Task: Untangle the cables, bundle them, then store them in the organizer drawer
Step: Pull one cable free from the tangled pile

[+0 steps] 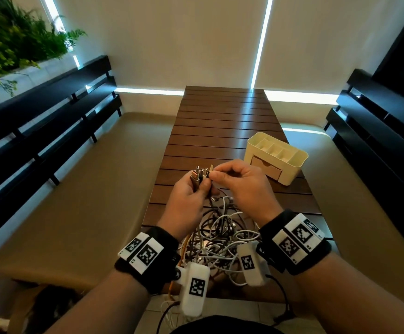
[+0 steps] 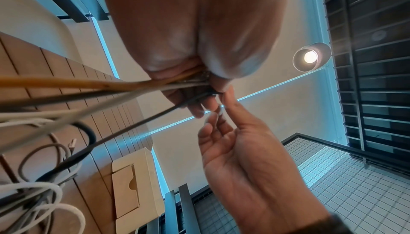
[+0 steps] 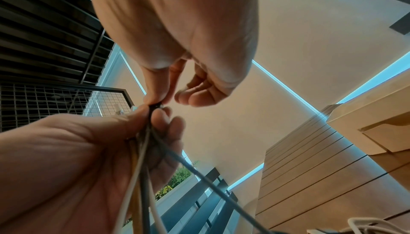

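Observation:
A tangle of white, grey, black and orange cables (image 1: pixel 218 239) lies on the near end of the slatted wooden table (image 1: pixel 222 121). My left hand (image 1: pixel 191 189) holds a cluster of cable plug ends (image 1: pixel 202 173) upright above the pile, fingers curled round the cords (image 2: pixel 111 87). My right hand (image 1: pixel 234 179) pinches one black plug end (image 3: pixel 156 106) at the top of that cluster between thumb and forefinger. The cream organizer (image 1: pixel 277 157) stands to the right on the table, its wooden drawer (image 1: pixel 266 168) closed.
Dark slatted benches (image 1: pixel 46 131) run along both sides of the table, over a tan floor. Plants (image 1: pixel 15 39) sit at the far left. Some cables hang over the table's near edge towards me.

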`<state>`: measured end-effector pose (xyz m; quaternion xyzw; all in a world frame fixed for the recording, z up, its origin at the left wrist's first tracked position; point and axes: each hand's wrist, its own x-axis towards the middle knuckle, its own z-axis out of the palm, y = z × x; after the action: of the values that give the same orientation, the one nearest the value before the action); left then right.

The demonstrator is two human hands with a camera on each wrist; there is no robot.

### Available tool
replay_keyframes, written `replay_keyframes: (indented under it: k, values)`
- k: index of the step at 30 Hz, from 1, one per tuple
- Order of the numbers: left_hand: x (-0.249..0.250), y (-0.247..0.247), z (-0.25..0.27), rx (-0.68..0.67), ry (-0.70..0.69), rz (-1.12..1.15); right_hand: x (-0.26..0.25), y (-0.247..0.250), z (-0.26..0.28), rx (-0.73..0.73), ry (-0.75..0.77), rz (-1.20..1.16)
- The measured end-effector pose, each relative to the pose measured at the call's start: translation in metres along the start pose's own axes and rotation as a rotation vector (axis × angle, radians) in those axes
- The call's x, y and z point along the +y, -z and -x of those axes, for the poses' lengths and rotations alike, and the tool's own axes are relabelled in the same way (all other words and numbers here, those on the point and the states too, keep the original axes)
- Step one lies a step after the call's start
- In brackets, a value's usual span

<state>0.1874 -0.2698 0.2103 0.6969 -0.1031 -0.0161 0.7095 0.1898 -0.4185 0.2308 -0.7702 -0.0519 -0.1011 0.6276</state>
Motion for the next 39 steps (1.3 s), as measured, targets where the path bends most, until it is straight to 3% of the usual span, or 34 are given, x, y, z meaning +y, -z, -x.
replay_keyframes:
  k: [8, 11, 14, 18, 22, 26, 29, 31, 35, 37, 39]
  values:
    - [0.006, 0.0, 0.004, -0.018, 0.034, 0.268, 0.004, -0.002, 0.003, -0.069, 0.043, -0.099]
    - [0.01, 0.006, 0.0, 0.024, 0.018, 0.362, 0.016, -0.006, 0.009, -0.173, -0.002, -0.092]
    - [0.02, 0.009, -0.003, 0.054, -0.017, 0.391, 0.034, -0.01, 0.02, -0.352, -0.126, 0.04]
    - [0.033, 0.012, -0.001, 0.084, -0.068, 0.392, 0.057, -0.015, 0.026, -0.431, -0.101, 0.329]
    - [0.038, 0.025, 0.001, 0.132, -0.058, 0.457, 0.072, -0.005, 0.013, -0.421, -0.074, 0.551]
    - [0.033, 0.03, 0.007, 0.169, -0.041, 0.393, 0.059, 0.017, -0.016, -0.173, 0.077, 0.672]
    - [0.028, 0.029, 0.01, 0.175, -0.067, 0.297, 0.021, 0.026, -0.031, 0.02, 0.28, 0.601]
    - [0.027, 0.03, 0.011, 0.165, -0.085, 0.238, 0.003, 0.023, -0.029, 0.03, 0.313, 0.491]
    - [0.025, 0.034, 0.011, 0.208, -0.049, 0.166, 0.012, 0.012, -0.008, -0.085, -0.046, 0.114]
    - [0.023, 0.033, 0.013, 0.206, -0.029, 0.073, 0.021, 0.014, -0.002, -0.099, -0.09, 0.056]
    - [0.019, 0.029, 0.012, 0.174, -0.027, -0.047, 0.02, 0.014, -0.002, -0.111, -0.042, 0.03]
